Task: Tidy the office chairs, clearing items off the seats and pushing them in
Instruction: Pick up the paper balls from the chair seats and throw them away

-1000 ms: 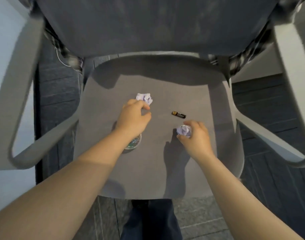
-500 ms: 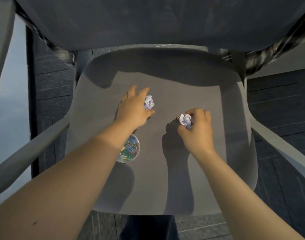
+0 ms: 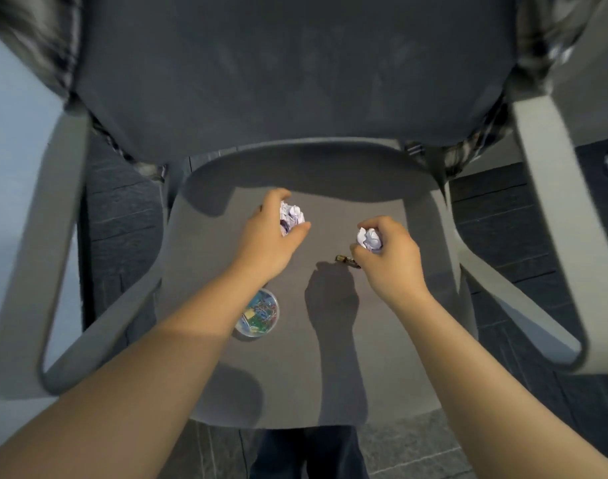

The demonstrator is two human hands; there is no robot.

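I look down on a grey office chair seat (image 3: 399, 357). My left hand (image 3: 268, 236) is closed around a crumpled white paper ball (image 3: 290, 216) above the middle of the seat. In my right hand (image 3: 388, 261) I grip a second crumpled paper ball (image 3: 368, 238). A small dark battery (image 3: 345, 261) lies on the seat just left of my right hand. A round clear tub of coloured paper clips (image 3: 259, 314) stands on the seat under my left forearm, partly hidden by it.
The dark backrest (image 3: 295, 81) rises at the top, with a checked cloth (image 3: 482, 143) draped behind it. Grey armrests (image 3: 64, 236) (image 3: 544, 219) flank the seat on both sides. Dark tiled floor (image 3: 123, 219) shows around it. My legs (image 3: 306, 454) stand at the seat's front edge.
My left hand has closed on the paper ball and raised it from the seat. My right hand has lifted with its paper ball, uncovering the battery. The view has shifted.
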